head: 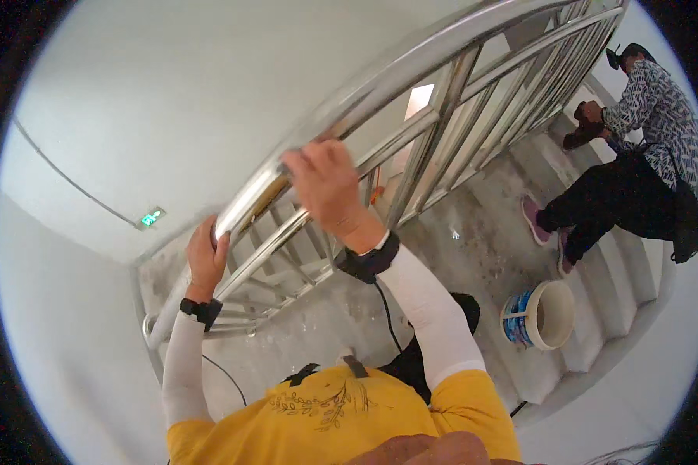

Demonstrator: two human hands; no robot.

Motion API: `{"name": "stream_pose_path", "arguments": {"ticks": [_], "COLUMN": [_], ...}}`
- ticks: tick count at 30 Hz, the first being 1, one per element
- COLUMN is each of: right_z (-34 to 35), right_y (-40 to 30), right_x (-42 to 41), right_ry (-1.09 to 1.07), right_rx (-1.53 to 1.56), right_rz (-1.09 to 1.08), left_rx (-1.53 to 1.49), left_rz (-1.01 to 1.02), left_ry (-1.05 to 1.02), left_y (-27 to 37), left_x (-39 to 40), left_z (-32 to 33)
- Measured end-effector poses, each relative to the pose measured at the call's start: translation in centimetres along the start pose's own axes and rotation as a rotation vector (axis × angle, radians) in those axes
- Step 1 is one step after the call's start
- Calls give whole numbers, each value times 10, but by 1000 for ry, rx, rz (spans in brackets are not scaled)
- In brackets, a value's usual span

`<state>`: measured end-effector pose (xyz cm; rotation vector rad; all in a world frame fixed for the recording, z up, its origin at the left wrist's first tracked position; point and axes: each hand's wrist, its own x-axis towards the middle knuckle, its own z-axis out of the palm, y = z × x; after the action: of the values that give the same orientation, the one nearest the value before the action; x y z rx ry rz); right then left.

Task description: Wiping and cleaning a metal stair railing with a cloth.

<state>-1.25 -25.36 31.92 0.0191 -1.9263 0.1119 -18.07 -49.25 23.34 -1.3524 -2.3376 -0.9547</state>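
Observation:
A stainless steel handrail [247, 195] runs slantwise across the view, above several metal balusters [465, 131]. Its lower end is gripped by my left hand [205, 256], with the thumb on the near side and the fingers over the far side. Further up, my right hand [328, 186] is curled over the same rail. That hand is slightly blurred. Something dark shows at the edge of its fingers, too little visible to name. Black bands are strapped around both wrists, over white sleeves.
On the landing by the concrete steps [593, 302] stands a pale plastic bucket [552, 317] with a blue label. Another person [651, 151] is on the stairs at the right, hands around a dark object. A green exit sign [150, 217] glows on the wall. Black cables hang near my arms.

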Motion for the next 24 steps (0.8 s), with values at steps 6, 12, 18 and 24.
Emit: {"name": "stream_pose_path", "arguments": {"ticks": [6, 12, 18, 24], "right_z": [-71, -30, -72, -45], "right_y": [99, 51, 116, 53], "right_x": [97, 49, 93, 60], "right_ry": [233, -65, 36, -268], "right_rx": [-463, -288, -593, -328], "right_rz": [92, -126, -51, -136], "left_rx": [-5, -8, 40, 5], "left_rz": [-35, -35, 54, -67], "left_ry": [33, 33, 131, 6], "left_y": [10, 6, 4, 4], "left_x": [-6, -3, -6, -6], "left_z": [-7, -5, -1, -6]}}
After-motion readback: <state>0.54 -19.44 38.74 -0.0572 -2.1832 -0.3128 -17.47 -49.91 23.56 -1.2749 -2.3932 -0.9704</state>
